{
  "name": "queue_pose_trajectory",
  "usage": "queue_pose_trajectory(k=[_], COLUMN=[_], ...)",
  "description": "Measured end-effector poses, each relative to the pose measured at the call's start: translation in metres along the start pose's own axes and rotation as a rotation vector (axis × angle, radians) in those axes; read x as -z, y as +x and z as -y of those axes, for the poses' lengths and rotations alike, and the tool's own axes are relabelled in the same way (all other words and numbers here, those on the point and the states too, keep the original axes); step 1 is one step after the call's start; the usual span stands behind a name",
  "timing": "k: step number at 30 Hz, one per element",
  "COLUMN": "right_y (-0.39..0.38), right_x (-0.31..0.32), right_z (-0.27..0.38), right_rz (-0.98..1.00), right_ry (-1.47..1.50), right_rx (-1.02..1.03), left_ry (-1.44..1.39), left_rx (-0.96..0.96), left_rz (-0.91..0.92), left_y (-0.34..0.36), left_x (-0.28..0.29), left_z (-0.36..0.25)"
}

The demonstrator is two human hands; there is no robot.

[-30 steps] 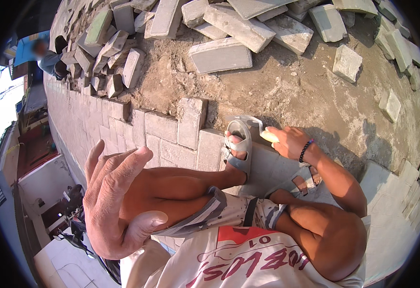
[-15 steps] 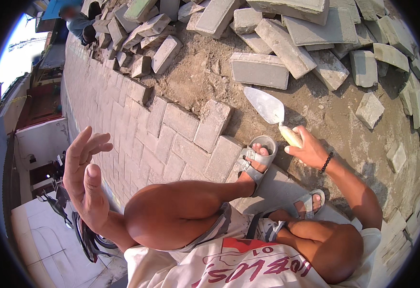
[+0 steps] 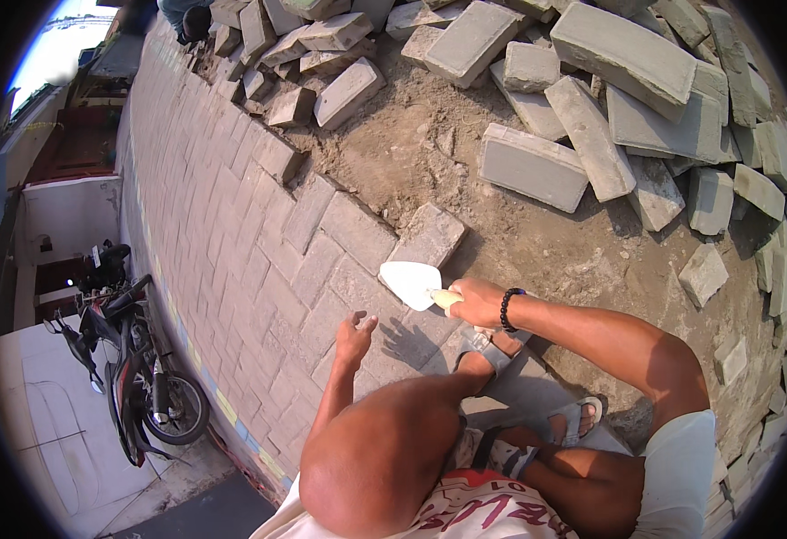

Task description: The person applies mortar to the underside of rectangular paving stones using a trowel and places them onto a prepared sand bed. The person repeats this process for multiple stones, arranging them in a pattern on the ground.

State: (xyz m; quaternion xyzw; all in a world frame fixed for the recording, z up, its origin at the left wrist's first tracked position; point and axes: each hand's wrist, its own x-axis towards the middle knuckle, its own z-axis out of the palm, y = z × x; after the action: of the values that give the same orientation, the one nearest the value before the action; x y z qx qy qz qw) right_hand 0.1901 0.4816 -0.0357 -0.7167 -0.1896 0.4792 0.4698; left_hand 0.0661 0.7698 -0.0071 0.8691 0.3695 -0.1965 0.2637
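My right hand (image 3: 476, 303) is closed around the pale handle of a trowel (image 3: 411, 282). The trowel's flat, light blade points left, over the stepped edge of the laid pavers (image 3: 349, 292), and partly covers them. Whether the blade touches the pavers I cannot tell. My left hand (image 3: 355, 338) is raised above the paving near my knee, fingers apart and holding nothing; its shadow falls just to its right. Beyond the blade, one end paver (image 3: 431, 238) borders the bare sandy soil (image 3: 384, 166).
Loose grey paving blocks (image 3: 537, 168) lie heaped along the far side and right. My sandalled foot (image 3: 490, 349) rests at the paving's edge. A motorcycle (image 3: 137, 368) stands at the left. Another person (image 3: 187, 16) is at the far left top.
My right hand has carried the trowel left, from over the soil to over the pavers. My left hand has come down and right, toward the paving. The view has shifted.
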Motion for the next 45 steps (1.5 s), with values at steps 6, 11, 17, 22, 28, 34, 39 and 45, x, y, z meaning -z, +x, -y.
queue_pose_trajectory(k=[6, 11, 17, 22, 28, 34, 39, 45], right_y=[-0.011, -0.050, -0.164, -0.271, -0.331, -0.343, -0.344, -0.344], right_x=[0.089, 0.049, 0.065, 0.033, -0.051, -0.102, -0.100, -0.114], right_z=[0.012, -0.039, -0.050, -0.078, -0.101, -0.129, -0.117, -0.122], right_rz=[-0.367, -0.072, -0.515, -0.608, -0.753, -0.904, -0.891, -0.878], right_ry=[0.385, 0.250, 0.140, 0.297, 0.728, 0.532, 0.452, 0.248], right_rx=[-0.099, 0.033, -0.231, -0.310, -0.483, -0.439, -0.384, -0.425], left_ry=[0.014, -0.029, 0.047, 0.215, 0.423, 0.980, 1.201, 0.953], left_rx=[-0.023, -0.225, -0.724, -0.991, -1.539, -1.813, -1.748, -2.028], left_rz=[0.008, 0.034, 0.153, 0.402, -0.026, 0.141, 0.135, -0.072], left_y=[0.017, 0.025, 0.028, 0.007, 0.006, -0.048, -0.056, -0.048], left_x=[0.000, -0.010, -0.027, -0.062, -0.084, -0.123, -0.142, -0.123], left_z=[0.016, -0.061, -0.181, -0.308, -0.469, -0.601, -0.636, -0.613])
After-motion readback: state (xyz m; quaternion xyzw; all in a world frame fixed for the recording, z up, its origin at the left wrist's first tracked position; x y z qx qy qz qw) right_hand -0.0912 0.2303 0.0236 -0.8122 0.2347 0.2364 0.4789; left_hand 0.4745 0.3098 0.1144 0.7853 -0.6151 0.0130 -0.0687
